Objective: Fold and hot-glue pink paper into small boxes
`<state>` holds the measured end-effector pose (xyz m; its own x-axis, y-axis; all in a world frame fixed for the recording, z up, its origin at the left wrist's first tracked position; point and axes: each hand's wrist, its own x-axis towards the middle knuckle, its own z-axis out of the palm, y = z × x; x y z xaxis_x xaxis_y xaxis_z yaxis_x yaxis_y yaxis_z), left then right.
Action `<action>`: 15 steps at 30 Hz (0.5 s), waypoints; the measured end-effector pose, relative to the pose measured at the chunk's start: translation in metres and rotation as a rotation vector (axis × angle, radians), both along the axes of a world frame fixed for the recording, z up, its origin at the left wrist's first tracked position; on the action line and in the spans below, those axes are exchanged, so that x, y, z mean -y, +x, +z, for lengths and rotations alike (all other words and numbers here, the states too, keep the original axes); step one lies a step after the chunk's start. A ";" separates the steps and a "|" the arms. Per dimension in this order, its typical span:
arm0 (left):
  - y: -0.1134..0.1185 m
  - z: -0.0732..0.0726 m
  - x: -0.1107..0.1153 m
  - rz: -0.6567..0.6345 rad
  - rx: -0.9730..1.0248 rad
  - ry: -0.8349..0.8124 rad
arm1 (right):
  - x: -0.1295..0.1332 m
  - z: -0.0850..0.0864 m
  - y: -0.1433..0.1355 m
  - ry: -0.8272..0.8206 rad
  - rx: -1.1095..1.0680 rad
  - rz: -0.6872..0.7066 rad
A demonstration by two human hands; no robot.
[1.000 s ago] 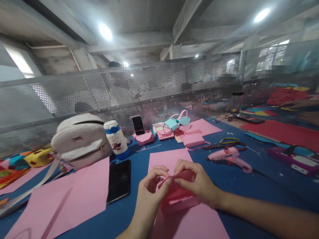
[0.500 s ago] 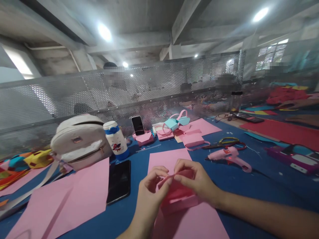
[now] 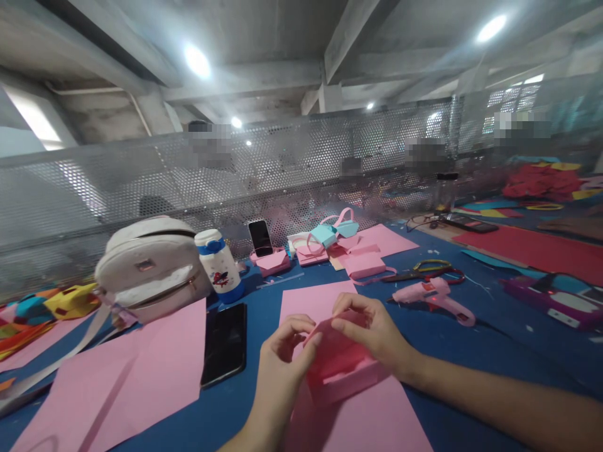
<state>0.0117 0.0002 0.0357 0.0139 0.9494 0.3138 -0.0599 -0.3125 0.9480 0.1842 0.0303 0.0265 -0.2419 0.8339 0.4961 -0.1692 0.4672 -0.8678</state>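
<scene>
Both of my hands hold a small folded pink paper box (image 3: 351, 390) above a pink sheet (image 3: 372, 427) on the blue table. My left hand (image 3: 287, 355) pinches the box's upper left edge between thumb and fingers. On the upper right edge, my right hand (image 3: 372, 329) grips the paper the same way. The inside of the box faces up, and its front wall stands toward me. Right of my hands lies a pink glue gun (image 3: 431, 298), and scissors (image 3: 426, 271) rest just behind it.
Left of my hands lie a black phone (image 3: 225, 344) and large pink sheets (image 3: 117, 383). Behind them stand a bottle (image 3: 219, 267) and a white backpack (image 3: 151, 270). Small paper bags (image 3: 273, 260) line the back, before a perforated metal screen (image 3: 292, 169). A purple case (image 3: 553, 301) sits at right.
My hands have moved apart along the box's top edge, the right one up and to the right. More of the box's inside shows now.
</scene>
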 end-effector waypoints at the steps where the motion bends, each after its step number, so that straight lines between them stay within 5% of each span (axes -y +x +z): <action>1: -0.001 -0.001 -0.001 0.003 -0.004 -0.001 | -0.001 0.000 0.000 -0.001 0.000 -0.014; 15: -0.002 -0.003 -0.004 0.049 0.056 -0.043 | -0.007 -0.002 0.001 -0.065 -0.036 -0.076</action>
